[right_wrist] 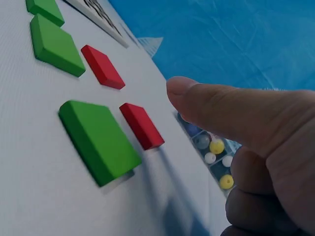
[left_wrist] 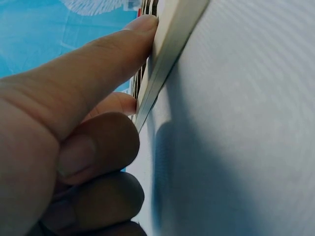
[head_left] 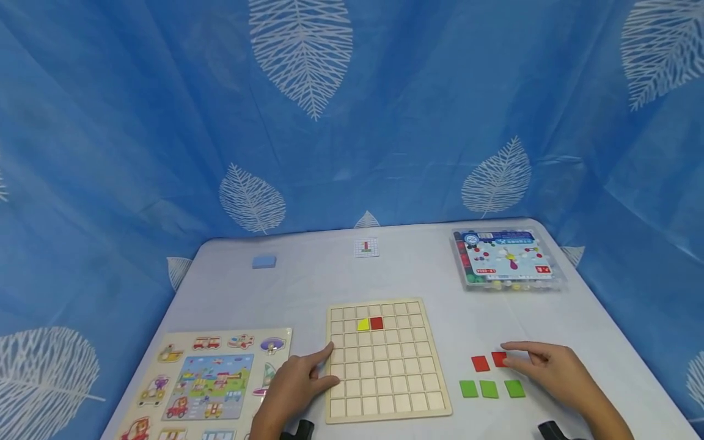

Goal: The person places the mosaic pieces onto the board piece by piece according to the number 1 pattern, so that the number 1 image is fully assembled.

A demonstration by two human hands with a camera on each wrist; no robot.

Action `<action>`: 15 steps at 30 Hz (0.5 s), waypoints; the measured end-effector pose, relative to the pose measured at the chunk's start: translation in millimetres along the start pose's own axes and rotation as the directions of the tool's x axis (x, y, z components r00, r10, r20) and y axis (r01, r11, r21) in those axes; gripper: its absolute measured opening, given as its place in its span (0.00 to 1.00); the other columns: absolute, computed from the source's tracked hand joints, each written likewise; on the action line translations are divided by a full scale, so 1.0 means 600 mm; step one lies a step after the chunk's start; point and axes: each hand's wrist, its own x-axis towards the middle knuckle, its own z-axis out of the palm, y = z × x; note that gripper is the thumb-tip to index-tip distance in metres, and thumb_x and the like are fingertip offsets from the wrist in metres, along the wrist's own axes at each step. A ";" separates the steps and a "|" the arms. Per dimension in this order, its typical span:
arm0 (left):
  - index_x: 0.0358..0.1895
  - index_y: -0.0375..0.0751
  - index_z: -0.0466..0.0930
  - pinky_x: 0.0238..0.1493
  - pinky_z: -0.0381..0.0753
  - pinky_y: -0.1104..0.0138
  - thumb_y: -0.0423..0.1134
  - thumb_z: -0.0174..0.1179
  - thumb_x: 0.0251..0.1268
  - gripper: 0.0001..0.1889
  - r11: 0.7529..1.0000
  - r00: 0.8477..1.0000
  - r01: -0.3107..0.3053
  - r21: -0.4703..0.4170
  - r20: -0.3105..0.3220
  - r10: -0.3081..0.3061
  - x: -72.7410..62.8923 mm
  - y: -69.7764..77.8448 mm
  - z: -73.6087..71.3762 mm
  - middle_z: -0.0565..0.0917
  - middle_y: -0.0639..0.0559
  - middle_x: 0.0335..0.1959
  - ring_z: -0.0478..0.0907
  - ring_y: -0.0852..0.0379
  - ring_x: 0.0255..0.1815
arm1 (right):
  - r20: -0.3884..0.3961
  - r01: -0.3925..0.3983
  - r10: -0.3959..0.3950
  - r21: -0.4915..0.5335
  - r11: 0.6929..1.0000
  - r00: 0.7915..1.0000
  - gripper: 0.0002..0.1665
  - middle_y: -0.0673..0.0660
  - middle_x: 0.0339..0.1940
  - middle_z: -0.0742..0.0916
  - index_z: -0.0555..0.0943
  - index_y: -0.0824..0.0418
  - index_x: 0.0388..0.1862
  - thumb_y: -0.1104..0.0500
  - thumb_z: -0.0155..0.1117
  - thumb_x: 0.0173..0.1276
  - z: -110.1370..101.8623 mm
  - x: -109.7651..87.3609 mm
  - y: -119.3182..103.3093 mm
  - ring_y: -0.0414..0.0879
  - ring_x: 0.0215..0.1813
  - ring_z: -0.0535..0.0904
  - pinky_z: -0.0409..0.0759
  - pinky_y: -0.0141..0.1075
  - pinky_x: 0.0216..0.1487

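A wooden grid board (head_left: 443, 413) lies in the middle of the table, with one yellow tile (head_left: 363, 324) and one red tile (head_left: 376, 323) side by side in its second row. My left hand (head_left: 294, 385) touches the board's left edge with index finger and thumb; the left wrist view shows its other fingers curled beside the board (left_wrist: 170, 42). To the right, my right hand (head_left: 555, 373) holds its thumb and index finger apart at the farther right of two loose red tiles (head_left: 480, 363). Nothing is between those fingers in the right wrist view. Three green tiles (head_left: 488, 389) lie in a row nearer me.
At the left lies a picture puzzle board (head_left: 264, 343) with wooden vehicle pieces. A small blue block (head_left: 264, 262) and a grid pattern card (head_left: 366, 247) sit toward the back. A clear plastic box (head_left: 508, 260) of coloured balls stands back right, before a blue curtain (head_left: 407, 122).
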 end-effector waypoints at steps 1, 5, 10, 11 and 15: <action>0.70 0.50 0.78 0.17 0.60 0.68 0.60 0.71 0.58 0.37 1.000 1.000 -0.002 -0.001 0.001 0.002 0.000 -0.001 0.000 0.70 0.61 0.13 0.60 0.64 0.13 | 0.006 -0.004 0.004 0.006 1.000 1.000 0.30 0.51 0.16 0.69 0.88 0.57 0.58 0.40 0.75 0.63 0.001 -0.001 0.003 0.44 0.23 0.66 0.63 0.34 0.25; 0.71 0.49 0.77 0.17 0.60 0.68 0.60 0.71 0.59 0.37 1.000 1.000 -0.005 -0.014 0.014 0.005 -0.001 -0.003 -0.001 0.70 0.62 0.13 0.60 0.65 0.13 | 0.022 -0.011 0.011 0.025 1.000 1.000 0.33 0.50 0.17 0.69 0.87 0.57 0.59 0.40 0.76 0.61 0.006 -0.003 0.010 0.42 0.22 0.65 0.62 0.35 0.24; 0.70 0.49 0.77 0.16 0.60 0.68 0.60 0.71 0.59 0.37 1.000 1.000 -0.008 -0.010 0.012 0.008 -0.002 -0.004 -0.002 0.69 0.62 0.13 0.60 0.65 0.13 | 0.036 -0.014 0.012 0.038 0.999 0.999 0.35 0.50 0.17 0.69 0.86 0.57 0.61 0.39 0.77 0.60 0.007 -0.001 0.016 0.43 0.23 0.65 0.62 0.35 0.25; 0.70 0.49 0.78 0.16 0.60 0.68 0.60 0.71 0.59 0.37 1.000 1.000 -0.010 -0.007 0.009 0.010 -0.001 -0.004 -0.002 0.69 0.62 0.13 0.59 0.65 0.13 | 0.040 -0.022 0.020 0.039 0.999 0.999 0.36 0.50 0.17 0.69 0.86 0.57 0.62 0.39 0.77 0.60 0.007 0.000 0.017 0.43 0.23 0.65 0.62 0.35 0.25; 0.70 0.49 0.78 0.16 0.59 0.68 0.60 0.71 0.59 0.37 1.000 1.000 -0.017 0.002 -0.003 0.017 0.001 -0.002 -0.001 0.68 0.63 0.12 0.59 0.66 0.13 | 0.055 -0.049 0.047 0.029 0.998 0.997 0.38 0.51 0.16 0.69 0.85 0.59 0.62 0.38 0.77 0.59 0.005 0.001 0.021 0.44 0.24 0.65 0.64 0.35 0.26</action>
